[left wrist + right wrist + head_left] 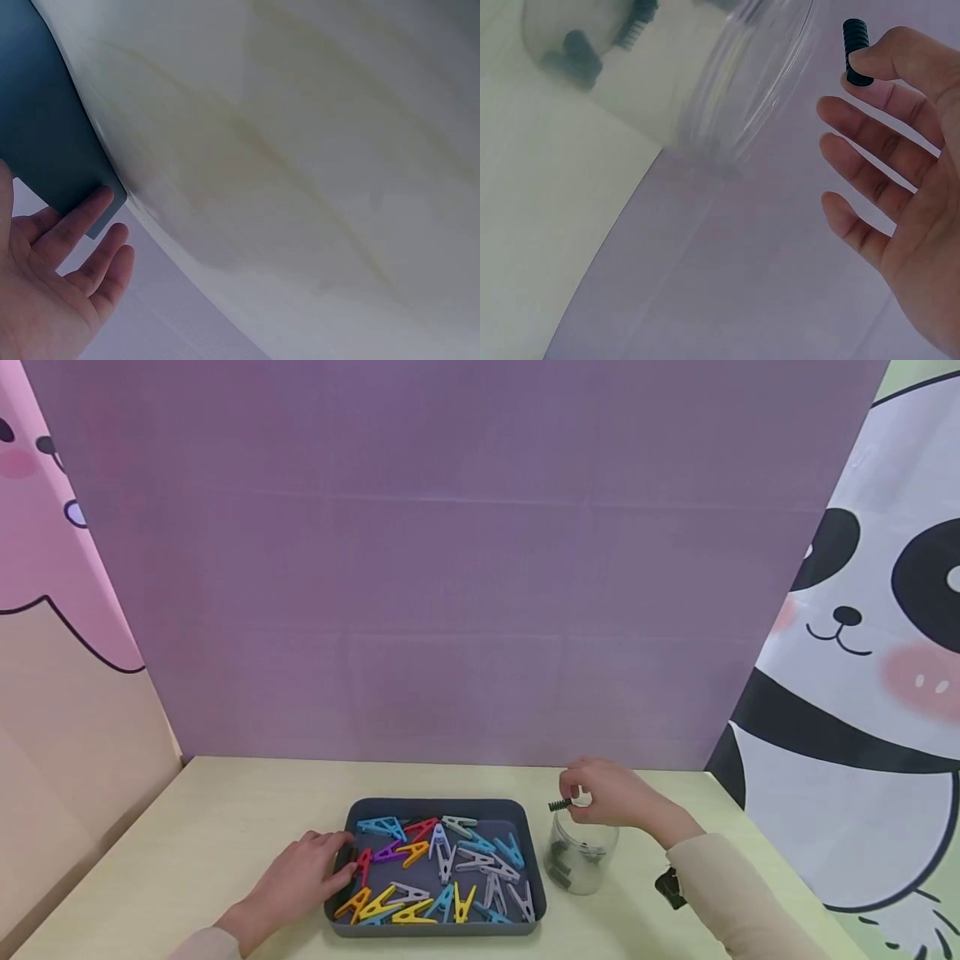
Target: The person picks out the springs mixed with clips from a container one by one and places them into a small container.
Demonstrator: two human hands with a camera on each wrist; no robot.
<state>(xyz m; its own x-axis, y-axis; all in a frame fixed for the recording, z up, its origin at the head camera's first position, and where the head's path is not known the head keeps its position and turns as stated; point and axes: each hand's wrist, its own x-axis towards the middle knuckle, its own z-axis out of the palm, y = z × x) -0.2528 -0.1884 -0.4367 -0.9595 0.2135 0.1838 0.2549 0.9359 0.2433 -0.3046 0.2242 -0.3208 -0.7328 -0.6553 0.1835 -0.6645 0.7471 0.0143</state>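
A dark green ribbed piece is pinched between the thumb and index finger of my right hand, just above the mouth of a clear jar. Several similar dark pieces lie inside the jar. A dark grey tray holds many coloured clips. At the tray's left edge my left hand rests its fingers on the rim, thumb toward the inside; in the left wrist view fingers touch the tray's outer wall.
The pale table runs back to a purple backdrop. The jar stands just right of the tray. A panda picture hangs at the right, a pink figure at the left. A dark object is at the right sleeve.
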